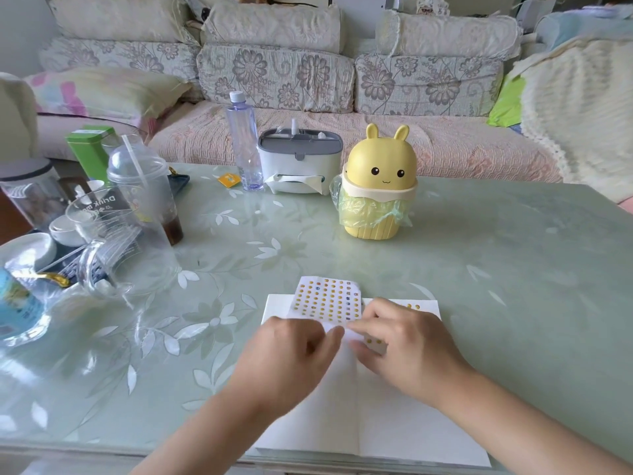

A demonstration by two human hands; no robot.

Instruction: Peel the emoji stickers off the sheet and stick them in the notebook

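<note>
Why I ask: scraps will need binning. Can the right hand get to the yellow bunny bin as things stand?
Probably yes: bare table lies between the right hand and the yellow bunny bin, nothing tall blocking; but that hand holds the sticker sheet.

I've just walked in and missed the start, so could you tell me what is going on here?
A person works over an open notebook on the table. The sticker sheet lies across the notebook's far edge. The left hand pinches the sheet's near edge; the right hand meets it there with curled fingers, apparently peeling a sticker, though blur hides the grip. A few yellow stickers already sit on the right page.
</note>
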